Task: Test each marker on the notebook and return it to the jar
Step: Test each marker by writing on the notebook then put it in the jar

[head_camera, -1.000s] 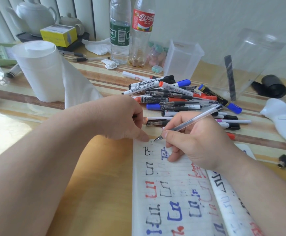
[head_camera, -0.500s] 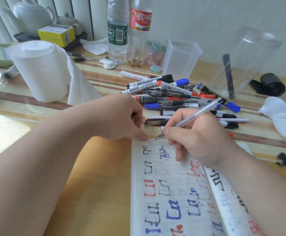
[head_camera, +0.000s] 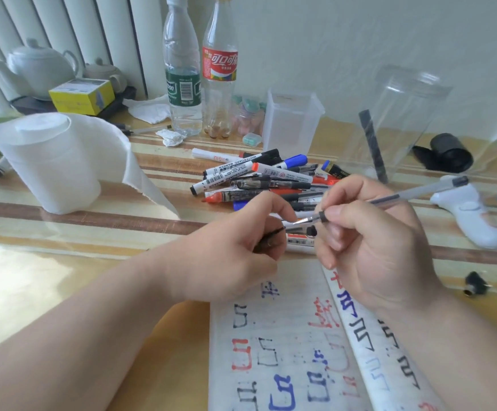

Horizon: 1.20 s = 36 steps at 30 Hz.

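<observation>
Both hands have lifted off the lined white notebook point(head_camera: 271, 336) since a second ago, when the right one was writing at its top edge. Now the right hand point(head_camera: 374, 241) pinches the clear plastic pen point(head_camera: 413, 194) near its tip and aims the point leftward. The left hand point(head_camera: 235, 250) has its fingers curled round a small dark cap point(head_camera: 271, 240). Tip and cap are held close together but not touching, probably so the pen can be capped before it goes back.

The large clear plastic jar point(head_camera: 419, 99) stands tilted behind the right hand, well apart from it, with one dark stick inside. A loose heap of whiteboard markers point(head_camera: 259, 179) lies between jar and notebook, seemingly untested as yet.

All of this rests on a glossy yellow desk point(head_camera: 63, 262) with brown stripes. Farther back are a white paper roll point(head_camera: 48, 161), two plastic bottles point(head_camera: 182, 84) and a white teapot point(head_camera: 39, 69), against a pale wall.
</observation>
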Each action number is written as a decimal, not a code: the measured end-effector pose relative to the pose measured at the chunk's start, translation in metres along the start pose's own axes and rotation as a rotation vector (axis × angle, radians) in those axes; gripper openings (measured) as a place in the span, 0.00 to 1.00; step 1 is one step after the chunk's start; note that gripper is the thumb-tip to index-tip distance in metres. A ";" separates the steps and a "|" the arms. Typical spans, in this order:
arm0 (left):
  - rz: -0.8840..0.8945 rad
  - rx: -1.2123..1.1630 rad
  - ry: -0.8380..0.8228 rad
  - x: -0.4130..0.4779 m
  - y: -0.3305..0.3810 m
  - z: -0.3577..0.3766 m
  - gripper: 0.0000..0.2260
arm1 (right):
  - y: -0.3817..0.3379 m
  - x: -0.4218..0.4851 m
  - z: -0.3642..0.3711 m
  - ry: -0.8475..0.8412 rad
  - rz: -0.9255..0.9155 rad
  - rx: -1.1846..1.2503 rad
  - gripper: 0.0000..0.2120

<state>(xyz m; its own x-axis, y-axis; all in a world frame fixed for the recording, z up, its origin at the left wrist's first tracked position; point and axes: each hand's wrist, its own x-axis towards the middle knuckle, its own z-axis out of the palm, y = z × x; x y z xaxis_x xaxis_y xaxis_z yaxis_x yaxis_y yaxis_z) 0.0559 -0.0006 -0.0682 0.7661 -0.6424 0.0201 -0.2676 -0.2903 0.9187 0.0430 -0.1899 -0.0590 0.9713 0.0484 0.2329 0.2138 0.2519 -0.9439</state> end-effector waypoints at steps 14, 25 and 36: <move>-0.017 0.048 0.049 -0.001 0.000 -0.002 0.15 | 0.003 -0.007 -0.005 -0.151 -0.054 -0.327 0.04; 0.080 0.191 0.129 -0.003 0.006 0.000 0.18 | 0.001 -0.008 0.002 -0.153 -0.068 -0.404 0.04; 0.346 -0.134 0.309 0.002 -0.006 0.006 0.29 | 0.006 -0.004 0.008 -0.002 0.022 -0.240 0.11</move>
<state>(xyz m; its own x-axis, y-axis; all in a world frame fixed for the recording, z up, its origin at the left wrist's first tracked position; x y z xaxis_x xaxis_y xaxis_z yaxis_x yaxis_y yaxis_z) 0.0562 -0.0042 -0.0763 0.7885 -0.4388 0.4309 -0.4753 0.0097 0.8798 0.0396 -0.1811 -0.0639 0.9759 0.0536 0.2117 0.2113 0.0140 -0.9773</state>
